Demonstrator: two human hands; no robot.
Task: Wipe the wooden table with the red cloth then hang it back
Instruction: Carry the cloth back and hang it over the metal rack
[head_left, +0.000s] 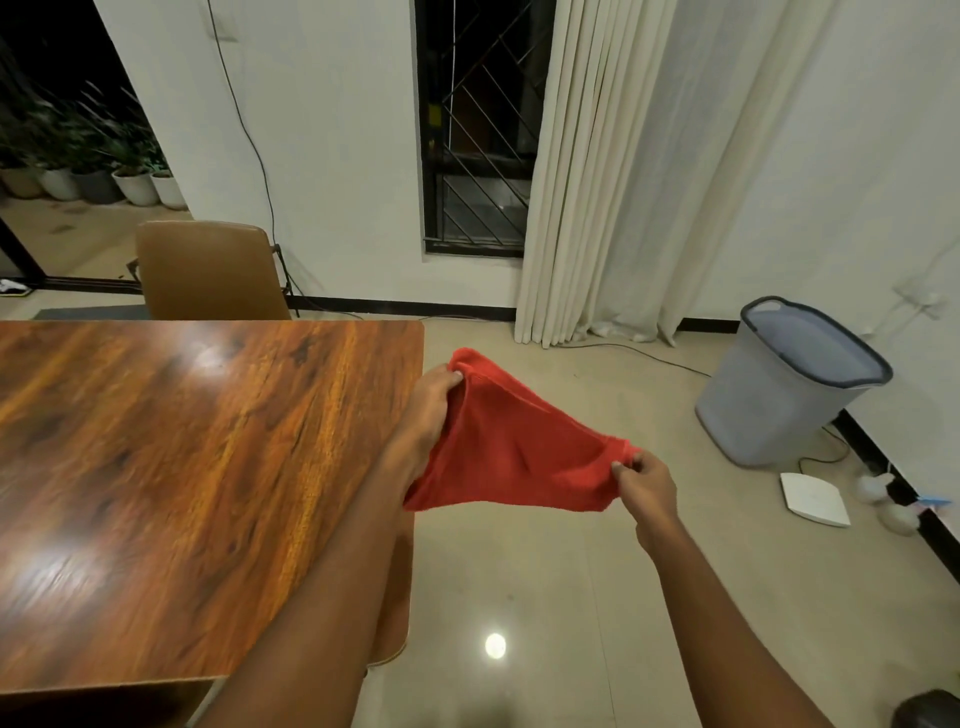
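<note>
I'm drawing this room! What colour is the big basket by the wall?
The basket is pale grey with a darker grey rim; the head view shows it.

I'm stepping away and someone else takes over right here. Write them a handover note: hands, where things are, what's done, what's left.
Left hand: pinches one top corner of the red cloth.
Right hand: pinches the other corner.
Cloth: spread between both hands in the air, over the floor just past the right edge of the wooden table, not touching it.
Done: cloth is in hand; the picture does not show whether the tabletop has been wiped.
Left: wipe the table if needed, then hang the cloth back. No hook or rail is in view.
</note>
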